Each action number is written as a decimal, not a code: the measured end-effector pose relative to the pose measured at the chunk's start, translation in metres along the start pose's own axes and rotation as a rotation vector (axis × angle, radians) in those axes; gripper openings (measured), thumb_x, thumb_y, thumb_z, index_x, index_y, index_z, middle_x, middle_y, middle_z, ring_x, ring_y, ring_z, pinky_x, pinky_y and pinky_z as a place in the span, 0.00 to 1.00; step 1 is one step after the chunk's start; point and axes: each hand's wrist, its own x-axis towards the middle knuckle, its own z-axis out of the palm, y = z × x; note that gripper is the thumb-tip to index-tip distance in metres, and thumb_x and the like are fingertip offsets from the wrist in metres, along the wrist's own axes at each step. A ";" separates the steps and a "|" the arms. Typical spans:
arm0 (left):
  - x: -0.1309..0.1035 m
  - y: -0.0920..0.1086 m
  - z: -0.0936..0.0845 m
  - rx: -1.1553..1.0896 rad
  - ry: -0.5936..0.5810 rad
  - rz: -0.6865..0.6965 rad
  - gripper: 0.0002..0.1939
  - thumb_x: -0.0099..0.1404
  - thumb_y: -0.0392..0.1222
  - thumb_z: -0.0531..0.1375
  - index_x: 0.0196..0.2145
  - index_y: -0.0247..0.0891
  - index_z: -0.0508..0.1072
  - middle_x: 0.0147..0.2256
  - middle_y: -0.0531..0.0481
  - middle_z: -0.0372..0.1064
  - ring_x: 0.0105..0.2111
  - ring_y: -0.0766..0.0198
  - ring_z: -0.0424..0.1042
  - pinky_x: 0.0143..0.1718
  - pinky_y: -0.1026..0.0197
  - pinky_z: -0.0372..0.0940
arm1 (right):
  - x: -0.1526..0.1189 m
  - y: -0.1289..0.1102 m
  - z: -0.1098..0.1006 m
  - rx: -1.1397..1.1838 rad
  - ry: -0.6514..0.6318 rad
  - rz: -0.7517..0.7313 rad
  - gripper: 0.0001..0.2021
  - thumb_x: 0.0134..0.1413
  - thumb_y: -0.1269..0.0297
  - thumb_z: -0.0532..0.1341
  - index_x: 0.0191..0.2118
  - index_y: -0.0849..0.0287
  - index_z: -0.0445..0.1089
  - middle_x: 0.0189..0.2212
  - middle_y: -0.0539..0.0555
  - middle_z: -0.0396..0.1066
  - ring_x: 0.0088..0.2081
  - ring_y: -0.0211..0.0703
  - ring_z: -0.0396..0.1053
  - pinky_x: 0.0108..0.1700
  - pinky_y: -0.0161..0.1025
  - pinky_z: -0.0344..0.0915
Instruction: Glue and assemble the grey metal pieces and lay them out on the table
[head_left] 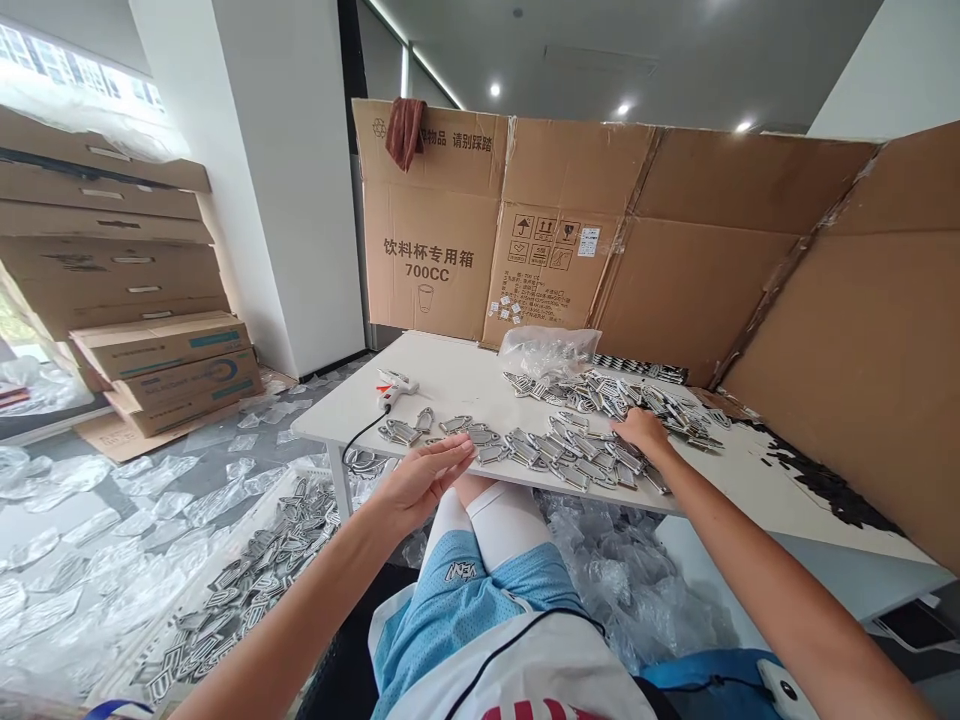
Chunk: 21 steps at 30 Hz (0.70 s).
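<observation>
My left hand hovers at the table's front edge, fingers stretched out and thumb a little apart, with nothing visible in it. Beyond its fingertips lie small silver, tag-shaped metal pieces. My right hand reaches into the pieces on the right, fingers bent and pressed together at the edge of the far heap. What those fingers pinch is too small to make out. A nearer spread of metal pieces lies between my hands on the white table.
A white glue gun with a cord stands at the table's left. Behind are a plastic bag and cardboard walls. Black pieces lie at right. A crate of metal pieces and plastic wrappers occupy the floor.
</observation>
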 end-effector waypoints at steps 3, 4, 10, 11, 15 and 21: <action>-0.002 0.000 0.000 0.022 -0.026 -0.010 0.07 0.62 0.24 0.71 0.36 0.31 0.84 0.39 0.43 0.79 0.39 0.66 0.80 0.44 0.70 0.78 | -0.005 -0.001 -0.010 0.043 0.006 0.004 0.14 0.53 0.57 0.70 0.37 0.65 0.79 0.43 0.76 0.78 0.50 0.67 0.77 0.48 0.49 0.69; -0.002 0.000 0.000 0.029 -0.032 -0.009 0.05 0.62 0.26 0.72 0.35 0.31 0.84 0.38 0.44 0.79 0.38 0.66 0.79 0.43 0.70 0.78 | -0.007 -0.002 -0.014 0.064 0.012 0.010 0.14 0.53 0.57 0.70 0.36 0.65 0.78 0.42 0.75 0.78 0.49 0.65 0.77 0.47 0.48 0.69; -0.001 -0.003 0.000 0.069 -0.031 0.007 0.04 0.63 0.33 0.73 0.36 0.32 0.84 0.36 0.45 0.76 0.36 0.68 0.76 0.38 0.71 0.76 | -0.018 -0.006 -0.033 0.240 0.006 0.052 0.13 0.48 0.55 0.71 0.29 0.60 0.74 0.33 0.68 0.77 0.47 0.63 0.76 0.47 0.48 0.68; -0.001 -0.003 -0.001 0.083 -0.034 0.012 0.06 0.62 0.35 0.74 0.37 0.32 0.84 0.35 0.47 0.75 0.35 0.69 0.75 0.36 0.72 0.75 | -0.021 -0.007 -0.036 0.281 -0.011 0.055 0.12 0.47 0.56 0.71 0.27 0.59 0.73 0.30 0.66 0.76 0.45 0.64 0.76 0.46 0.49 0.68; -0.001 0.001 -0.002 0.128 -0.061 0.063 0.16 0.57 0.45 0.78 0.34 0.33 0.80 0.31 0.53 0.67 0.23 0.77 0.61 0.18 0.76 0.58 | -0.041 -0.012 -0.046 0.525 -0.086 0.036 0.14 0.49 0.53 0.69 0.23 0.55 0.69 0.21 0.61 0.72 0.33 0.59 0.74 0.38 0.47 0.68; -0.010 0.011 0.001 0.200 -0.127 0.077 0.24 0.54 0.53 0.79 0.30 0.35 0.73 0.22 0.64 0.41 0.21 0.75 0.37 0.17 0.71 0.40 | -0.109 -0.038 -0.060 1.032 -0.211 -0.112 0.19 0.54 0.42 0.66 0.30 0.54 0.68 0.31 0.58 0.78 0.28 0.44 0.70 0.28 0.38 0.67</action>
